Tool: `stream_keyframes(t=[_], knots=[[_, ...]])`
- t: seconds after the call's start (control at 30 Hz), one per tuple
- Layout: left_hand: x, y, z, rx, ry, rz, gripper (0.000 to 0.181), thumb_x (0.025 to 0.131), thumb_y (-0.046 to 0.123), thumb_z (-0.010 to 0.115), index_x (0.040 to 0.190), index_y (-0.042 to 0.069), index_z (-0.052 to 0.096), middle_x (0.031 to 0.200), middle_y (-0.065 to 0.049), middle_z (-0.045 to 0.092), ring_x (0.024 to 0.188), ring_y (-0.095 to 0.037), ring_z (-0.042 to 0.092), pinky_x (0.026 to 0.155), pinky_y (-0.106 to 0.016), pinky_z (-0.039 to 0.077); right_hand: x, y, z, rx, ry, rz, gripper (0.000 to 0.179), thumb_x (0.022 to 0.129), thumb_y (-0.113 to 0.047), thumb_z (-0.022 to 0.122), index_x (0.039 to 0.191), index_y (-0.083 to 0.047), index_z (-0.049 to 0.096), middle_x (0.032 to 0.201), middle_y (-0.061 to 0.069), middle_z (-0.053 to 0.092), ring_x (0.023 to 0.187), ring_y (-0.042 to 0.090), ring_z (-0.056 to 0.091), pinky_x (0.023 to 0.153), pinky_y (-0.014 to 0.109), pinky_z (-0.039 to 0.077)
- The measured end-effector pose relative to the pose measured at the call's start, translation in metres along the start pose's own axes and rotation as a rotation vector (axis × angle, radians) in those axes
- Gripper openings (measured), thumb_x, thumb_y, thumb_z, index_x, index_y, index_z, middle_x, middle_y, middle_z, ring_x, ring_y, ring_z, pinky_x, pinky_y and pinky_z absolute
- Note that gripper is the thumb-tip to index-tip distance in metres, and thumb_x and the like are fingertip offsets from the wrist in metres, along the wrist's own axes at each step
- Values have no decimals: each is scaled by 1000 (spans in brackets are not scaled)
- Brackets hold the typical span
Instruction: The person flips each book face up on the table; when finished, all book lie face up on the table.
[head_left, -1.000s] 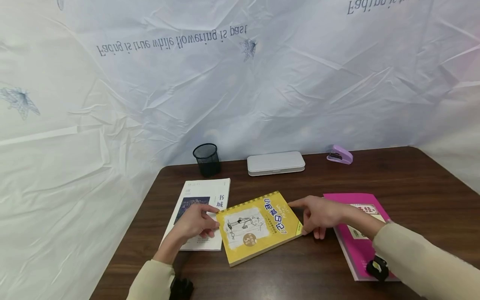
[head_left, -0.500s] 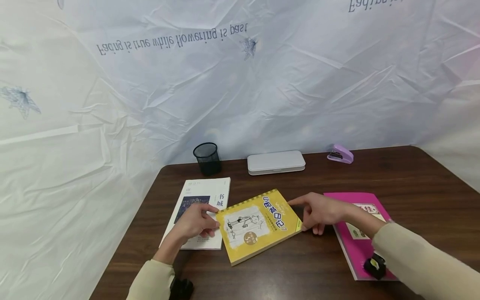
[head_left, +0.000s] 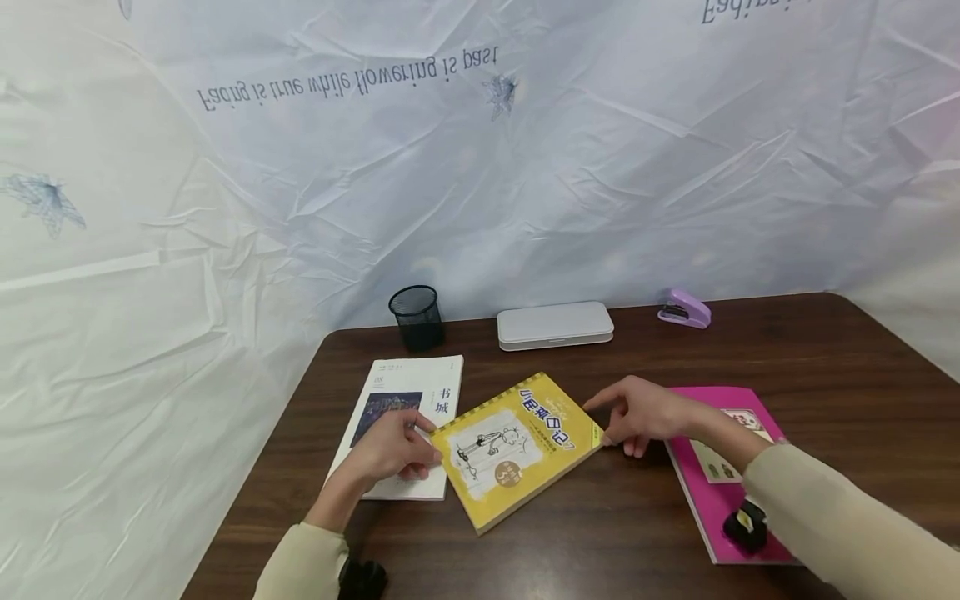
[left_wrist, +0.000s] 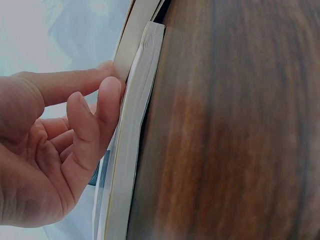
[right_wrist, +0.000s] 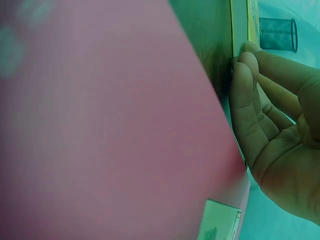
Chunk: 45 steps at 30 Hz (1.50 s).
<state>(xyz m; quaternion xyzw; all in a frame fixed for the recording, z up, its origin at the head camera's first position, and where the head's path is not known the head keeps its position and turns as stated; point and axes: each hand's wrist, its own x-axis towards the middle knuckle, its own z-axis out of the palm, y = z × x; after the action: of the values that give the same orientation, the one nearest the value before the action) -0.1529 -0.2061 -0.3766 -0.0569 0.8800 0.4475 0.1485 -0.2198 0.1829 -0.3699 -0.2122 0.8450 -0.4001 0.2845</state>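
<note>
A yellow paperback book with a cartoon cover lies tilted in the middle, its left corner over a white book. My left hand holds its left edge with thumb and fingertips. In the left wrist view, the left hand has fingertips right at the page edges of the stacked books. My right hand holds the opposite edge by the lower right corner, index finger farther up. Fingers and thumb of the right hand meet at the yellow book's edge in the right wrist view.
A magenta book lies under the right forearm. Along the back of the brown table stand a black mesh pen cup, a white pencil case and a purple stapler. A white printed sheet hangs behind.
The yellow book has turned counterclockwise, its right end moving up and away. My right hand has moved slightly up with it, while the left hand stays at the left edge.
</note>
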Motion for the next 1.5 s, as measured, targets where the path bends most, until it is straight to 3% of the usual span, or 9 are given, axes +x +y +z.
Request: stream_keyframes(t=[0.2,0.5,1.03,1.5], knots=[[-2,1,-1,23,-13,-17,27,88,5,82,110,5,67,75,-8,72,57,-17,64,50,-26,49,4,2,-2,34,33,-5,33,91,-4,79,122,5,73,75,8,71,59,14,65,59,34,62],[-2,3,-2,41,-47,-9,28,87,5,83,110,5,67,77,-9,71,55,-16,65,48,-24,47,10,6,-4,58,68,12,11,92,-6,78,101,1,75,82,8,73,61,14,67,60,34,63],[-5,-3,-8,20,-144,60,32,88,9,84,115,6,66,71,-7,71,53,-14,63,48,-22,48,18,8,-5,45,153,71,12,95,-11,78,90,-1,74,75,7,65,58,13,65,59,33,62],[-6,-5,-11,18,-229,79,54,90,14,84,141,9,67,69,-6,69,53,-13,61,48,-23,47,23,6,-1,75,218,109,10,95,-7,76,88,1,72,72,7,66,57,12,65,59,31,62]])
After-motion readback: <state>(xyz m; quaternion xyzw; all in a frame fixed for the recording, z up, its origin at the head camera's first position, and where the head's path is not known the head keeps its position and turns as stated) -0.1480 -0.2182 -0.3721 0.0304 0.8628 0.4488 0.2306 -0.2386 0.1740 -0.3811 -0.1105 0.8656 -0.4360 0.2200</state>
